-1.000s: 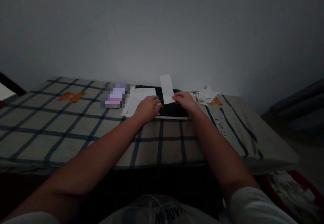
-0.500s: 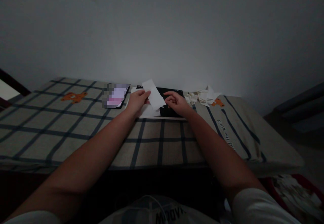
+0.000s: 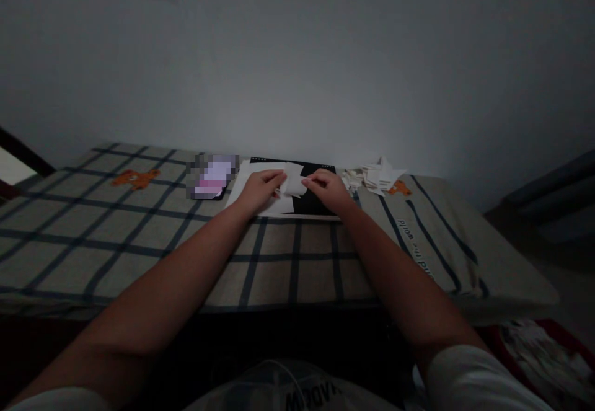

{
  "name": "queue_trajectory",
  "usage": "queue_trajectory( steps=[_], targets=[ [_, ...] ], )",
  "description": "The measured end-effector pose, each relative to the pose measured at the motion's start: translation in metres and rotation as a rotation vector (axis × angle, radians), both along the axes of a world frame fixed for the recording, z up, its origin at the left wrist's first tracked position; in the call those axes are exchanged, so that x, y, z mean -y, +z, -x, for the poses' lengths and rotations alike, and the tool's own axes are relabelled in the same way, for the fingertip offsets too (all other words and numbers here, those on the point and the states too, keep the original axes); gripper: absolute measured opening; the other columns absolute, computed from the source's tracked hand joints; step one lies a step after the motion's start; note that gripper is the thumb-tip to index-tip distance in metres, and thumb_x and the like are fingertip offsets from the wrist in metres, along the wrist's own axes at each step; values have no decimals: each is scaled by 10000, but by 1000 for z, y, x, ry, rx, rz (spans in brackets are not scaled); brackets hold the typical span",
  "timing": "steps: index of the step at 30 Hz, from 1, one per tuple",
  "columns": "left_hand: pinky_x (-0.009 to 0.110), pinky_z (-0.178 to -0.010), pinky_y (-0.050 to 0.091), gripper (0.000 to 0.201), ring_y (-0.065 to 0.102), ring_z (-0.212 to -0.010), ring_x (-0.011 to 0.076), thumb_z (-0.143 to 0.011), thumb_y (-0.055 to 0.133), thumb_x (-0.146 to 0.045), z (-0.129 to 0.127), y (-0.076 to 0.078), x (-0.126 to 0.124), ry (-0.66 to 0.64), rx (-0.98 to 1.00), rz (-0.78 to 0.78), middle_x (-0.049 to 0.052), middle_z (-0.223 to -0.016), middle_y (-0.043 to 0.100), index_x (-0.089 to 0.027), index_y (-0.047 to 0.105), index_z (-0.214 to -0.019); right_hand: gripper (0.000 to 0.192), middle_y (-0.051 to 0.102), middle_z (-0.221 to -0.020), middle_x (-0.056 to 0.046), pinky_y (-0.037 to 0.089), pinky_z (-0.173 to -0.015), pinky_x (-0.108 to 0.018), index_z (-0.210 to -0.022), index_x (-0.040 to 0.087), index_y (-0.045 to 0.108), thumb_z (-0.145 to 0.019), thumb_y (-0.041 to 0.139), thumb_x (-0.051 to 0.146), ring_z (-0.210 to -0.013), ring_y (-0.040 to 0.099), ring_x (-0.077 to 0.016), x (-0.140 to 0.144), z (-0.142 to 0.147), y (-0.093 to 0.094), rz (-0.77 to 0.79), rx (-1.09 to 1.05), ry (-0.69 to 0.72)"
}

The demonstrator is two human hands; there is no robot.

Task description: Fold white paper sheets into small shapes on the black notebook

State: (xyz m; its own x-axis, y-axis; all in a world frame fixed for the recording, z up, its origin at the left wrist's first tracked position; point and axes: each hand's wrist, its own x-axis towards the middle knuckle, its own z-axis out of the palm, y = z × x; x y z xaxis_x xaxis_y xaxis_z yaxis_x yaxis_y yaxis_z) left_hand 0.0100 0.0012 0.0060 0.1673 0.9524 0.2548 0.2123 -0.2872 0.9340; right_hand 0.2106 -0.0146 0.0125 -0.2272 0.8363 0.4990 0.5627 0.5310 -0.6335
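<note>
Between my hands is a small piece of white paper (image 3: 294, 179), held above a flat black-and-white sheet. My left hand (image 3: 261, 189) pinches its left side between thumb and fingers. On the opposite side, the thumb and index finger of my right hand (image 3: 328, 189) close on the paper's right edge. The black-and-white sheet (image 3: 320, 207) lies under both hands, with a row of small holes or marks along its far edge. To the right of my right hand sits a heap of folded white paper pieces (image 3: 374, 176).
A phone (image 3: 216, 175) with a lit, partly blurred screen lies to the left. Everything rests on a checked tablecloth (image 3: 162, 268) with orange bear prints. Behind the table rises a grey wall (image 3: 297, 57). A red container (image 3: 564, 340) of pale scraps stands low at right.
The white paper has turned from a long slanted strip to a lower, squarer shape. My right hand, apart from it before, now pinches its right edge.
</note>
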Motion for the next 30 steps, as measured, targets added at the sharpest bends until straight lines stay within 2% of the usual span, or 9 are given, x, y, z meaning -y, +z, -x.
queue_trajectory(
  steps=[3,8,12,16,21,25,30],
  targets=[
    [223,-526,463,425,594,-725,159,-770,544,-502,-2,0,2,-72,-6,19,76,-878,679,-149,695,-950,279,593,-755,-27,376,-641,-238,-793,153,662,-799,555,411,-690,510,-124,-5,-2,-4,42,-37,-98],
    [225,-558,468,471,603,-745,156,-710,640,-476,-4,3,8,-165,-84,-25,76,-977,674,-178,654,-1075,318,603,-699,-18,364,-608,-235,-774,143,660,-786,551,441,-631,495,-117,-4,-1,-5,143,-77,-125],
    [234,-563,458,386,582,-637,126,-713,649,-413,-3,5,10,-153,-155,-42,54,-838,678,-158,673,-1003,324,581,-661,-7,351,-586,-230,-758,143,652,-773,558,453,-611,479,-112,-2,0,-3,177,-75,-151],
    [227,-526,435,270,535,-537,103,-729,629,-381,-2,5,9,-127,-158,-6,19,-678,634,-150,684,-860,311,584,-704,-7,361,-571,-220,-841,147,632,-748,587,440,-622,485,-107,-8,-1,-6,177,-156,-125],
    [219,-516,424,246,526,-536,98,-723,625,-361,-1,1,5,-153,-119,23,13,-674,621,-153,674,-844,366,582,-735,-1,382,-568,-222,-992,155,596,-741,597,422,-609,492,-102,-13,-2,-12,246,-221,-39],
    [219,-517,415,248,522,-533,96,-713,617,-367,-1,0,3,-184,-121,34,2,-644,594,-137,659,-797,303,601,-747,-19,393,-596,-235,-857,144,615,-751,586,426,-648,518,-114,-8,-2,-9,275,-186,32],
    [209,-509,395,262,517,-541,90,-716,618,-375,-2,2,6,-226,-146,51,-4,-643,585,-128,645,-797,321,537,-632,10,325,-527,-228,-723,148,594,-739,598,469,-579,454,-103,-6,-3,-7,235,-114,11]
  ],
)
